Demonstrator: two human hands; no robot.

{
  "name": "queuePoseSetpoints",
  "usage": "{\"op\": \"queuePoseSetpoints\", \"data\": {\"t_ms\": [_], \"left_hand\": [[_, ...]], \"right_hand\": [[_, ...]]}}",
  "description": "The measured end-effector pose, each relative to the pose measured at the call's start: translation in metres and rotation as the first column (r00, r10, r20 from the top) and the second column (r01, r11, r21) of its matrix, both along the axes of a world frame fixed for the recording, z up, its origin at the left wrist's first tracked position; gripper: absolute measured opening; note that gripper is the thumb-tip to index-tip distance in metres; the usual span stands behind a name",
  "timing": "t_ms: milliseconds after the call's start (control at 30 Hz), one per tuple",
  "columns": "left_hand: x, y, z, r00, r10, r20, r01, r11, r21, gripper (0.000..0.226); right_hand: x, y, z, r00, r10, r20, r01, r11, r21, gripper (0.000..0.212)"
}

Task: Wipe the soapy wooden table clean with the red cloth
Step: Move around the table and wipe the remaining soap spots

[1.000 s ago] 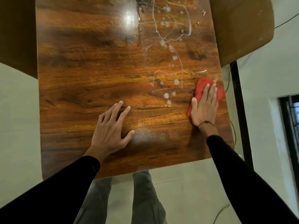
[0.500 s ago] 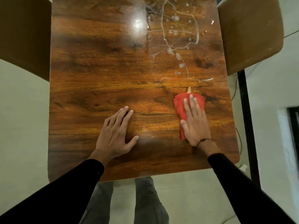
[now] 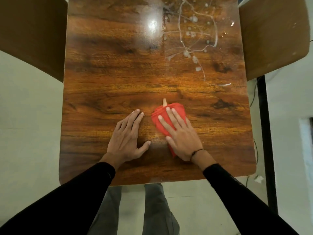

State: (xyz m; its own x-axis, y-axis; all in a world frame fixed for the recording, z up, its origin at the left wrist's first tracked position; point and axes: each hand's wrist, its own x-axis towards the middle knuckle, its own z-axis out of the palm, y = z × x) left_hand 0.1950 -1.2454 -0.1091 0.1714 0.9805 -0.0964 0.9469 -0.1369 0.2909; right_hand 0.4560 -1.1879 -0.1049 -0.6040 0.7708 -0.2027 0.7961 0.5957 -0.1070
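On the near half of the wooden table [image 3: 105,78], two hands lie flat, one of them on a red cloth [image 3: 160,118].

Nearest are grey trouser legs [image 3: 152,209] under the table's near edge and black sleeves [image 3: 237,192] reaching over it. The left hand [image 3: 126,139] rests palm down on bare wood, fingers straight and close together, thumb spread out toward the right. Just beside it, the right hand [image 3: 180,135] presses flat on the bunched red cloth, fingers straight and slightly fanned, a dark band [image 3: 197,151] at the wrist. A small pale tip [image 3: 164,101] pokes out from the cloth's far edge; I cannot tell what it is. Farther off, at the far right of the table, white soap streaks and blobs [image 3: 194,39] lie well apart from the cloth, with a bright glare spot [image 3: 152,26] to their left. Brown chair seats [image 3: 271,34] flank the table on both sides.
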Motion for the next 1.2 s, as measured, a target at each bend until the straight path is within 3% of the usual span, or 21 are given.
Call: {"op": "queuePoseSetpoints", "data": {"t_ms": [133,200,267,367,500,567,667,733,900,1033,1100,1200], "left_hand": [[-0.003,0.001,0.0,1.0,0.0,0.01,0.0,1.0,0.005,0.106],[-0.004,0.0,-0.001,1.0,-0.001,0.023,0.001,1.0,0.009,0.107],[-0.005,-0.001,-0.001,0.999,-0.002,0.045,0.002,1.0,0.002,0.11],[-0.01,-0.001,0.002,0.988,-0.001,0.155,0.007,0.999,-0.039,0.114],[-0.015,-0.001,0.011,0.956,0.058,0.288,-0.033,0.995,-0.089,0.116],[-0.014,-0.001,0.016,0.949,0.081,0.305,-0.05,0.993,-0.108,0.117],[-0.017,-0.002,0.02,0.933,0.094,0.346,-0.052,0.99,-0.129,0.115],[-0.025,-0.008,0.022,0.931,0.121,0.344,-0.081,0.988,-0.128,0.107],[-0.083,-0.05,0.017,0.874,0.437,0.211,-0.433,0.899,-0.067,0.079],[-0.128,-0.085,0.004,0.932,0.359,0.047,-0.357,0.933,-0.041,0.081],[-0.131,-0.086,0.001,0.938,0.344,0.039,-0.342,0.939,-0.042,0.086],[-0.131,-0.085,-0.003,0.939,0.342,0.017,-0.342,0.939,-0.021,0.096]], "right_hand": [[0.015,0.038,0.004,0.948,-0.317,0.0,0.317,0.948,0.018,0.084],[-0.012,0.052,0.003,0.921,-0.389,-0.009,0.389,0.92,0.05,0.086],[-0.043,0.044,0.001,0.952,-0.305,-0.02,0.305,0.951,0.054,0.089],[-0.049,-0.008,-0.006,0.999,0.023,-0.03,-0.022,0.999,0.048,0.087],[0.011,-0.054,-0.001,0.939,0.342,0.024,-0.342,0.94,-0.017,0.084],[0.03,-0.04,0.002,0.952,0.296,0.072,-0.294,0.955,-0.044,0.084],[0.002,-0.003,0.01,0.997,-0.067,0.038,0.067,0.998,-0.006,0.083],[-0.041,0.013,0.013,0.988,-0.156,0.002,0.155,0.988,0.017,0.083],[-0.12,-0.014,0.001,0.989,0.139,-0.041,-0.139,0.99,0.017,0.088],[-0.091,-0.058,-0.007,0.913,0.404,-0.058,-0.405,0.914,-0.013,0.082],[-0.06,-0.052,-0.005,0.925,0.38,-0.016,-0.38,0.925,-0.01,0.082],[-0.059,-0.021,-0.002,0.998,0.065,0.015,-0.065,0.998,-0.023,0.085]]}}
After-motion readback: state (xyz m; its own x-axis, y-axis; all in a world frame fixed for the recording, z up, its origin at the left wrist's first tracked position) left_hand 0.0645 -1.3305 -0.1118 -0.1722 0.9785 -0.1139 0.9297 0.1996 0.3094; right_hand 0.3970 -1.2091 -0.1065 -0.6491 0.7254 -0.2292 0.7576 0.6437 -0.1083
